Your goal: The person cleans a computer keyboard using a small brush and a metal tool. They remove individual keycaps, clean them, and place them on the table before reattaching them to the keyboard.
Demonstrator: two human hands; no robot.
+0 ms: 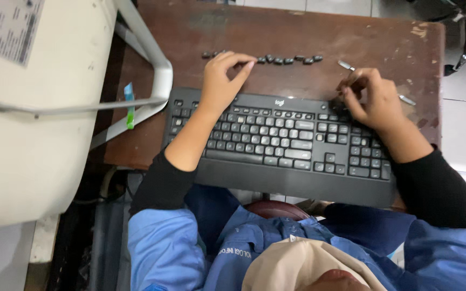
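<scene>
A black keyboard (276, 143) lies on a worn brown wooden table (297, 32), its front edge overhanging toward my lap. A row of loose black keycaps (289, 60) lies on the wood just beyond the keyboard. My left hand (223, 83) reaches over the keyboard's top edge, its curled fingertips resting on the left part of that row; whether it grips a cap is hidden. My right hand (372, 99) sits at the keyboard's upper right corner, closed around a thin metal tool (345, 66) whose ends stick out on both sides of the fingers.
A large cream-coloured machine casing (33, 118) with a white metal frame (155, 64) fills the left side, overlapping the table's left edge. A green strip (130, 110) hangs from the frame. White floor tiles and a chair base (462, 32) show at the right.
</scene>
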